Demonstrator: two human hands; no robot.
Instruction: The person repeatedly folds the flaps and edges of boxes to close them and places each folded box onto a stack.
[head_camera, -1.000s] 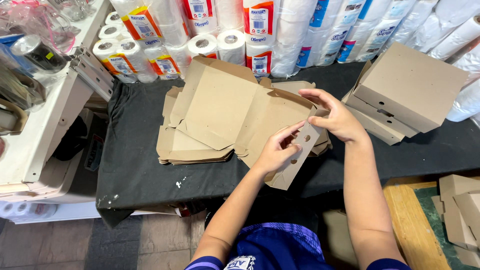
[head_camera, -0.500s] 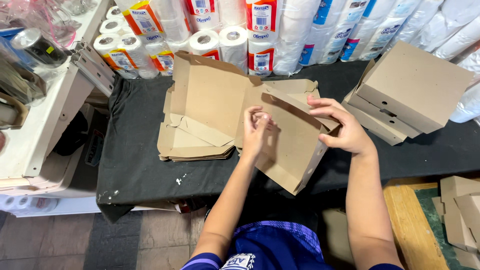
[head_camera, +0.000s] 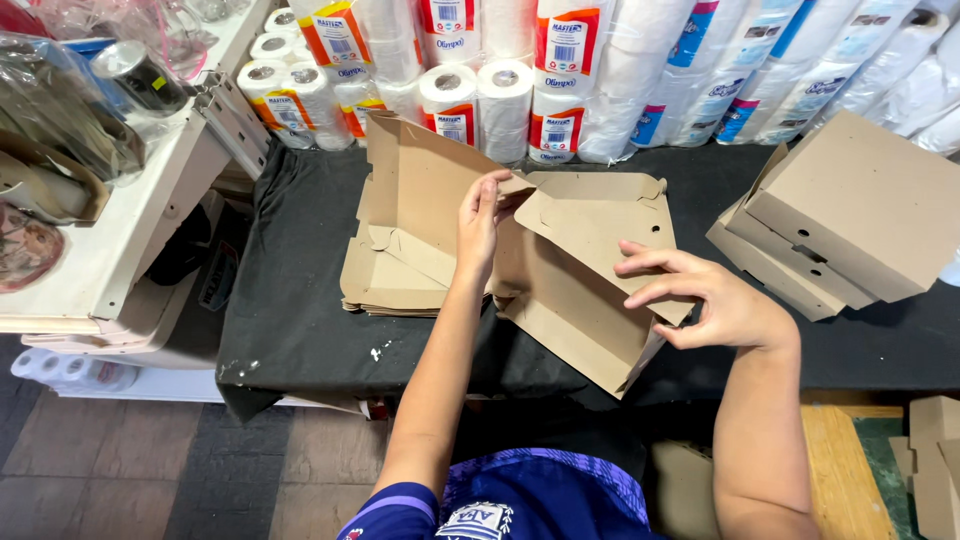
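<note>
A flat brown cardboard box blank (head_camera: 575, 290), partly folded, rests on the black-covered table (head_camera: 300, 320). My left hand (head_camera: 480, 222) pinches a flap at the blank's upper middle edge. Fingers spread, my right hand (head_camera: 715, 300) presses on the blank's right side panel. Beneath and to the left lies a stack of unfolded blanks (head_camera: 390, 280), with one sheet standing tilted up behind my left hand.
Folded cardboard boxes (head_camera: 850, 220) are stacked at the right. Paper rolls in wrappers (head_camera: 480, 90) line the back of the table. A white shelf (head_camera: 110, 250) with bagged items stands at the left. More cardboard pieces (head_camera: 935, 450) lie at the lower right.
The blank has been turned and opened wider. My left hand has moved up from the lower flap to the upper edge. My right hand has shifted down onto the right panel.
</note>
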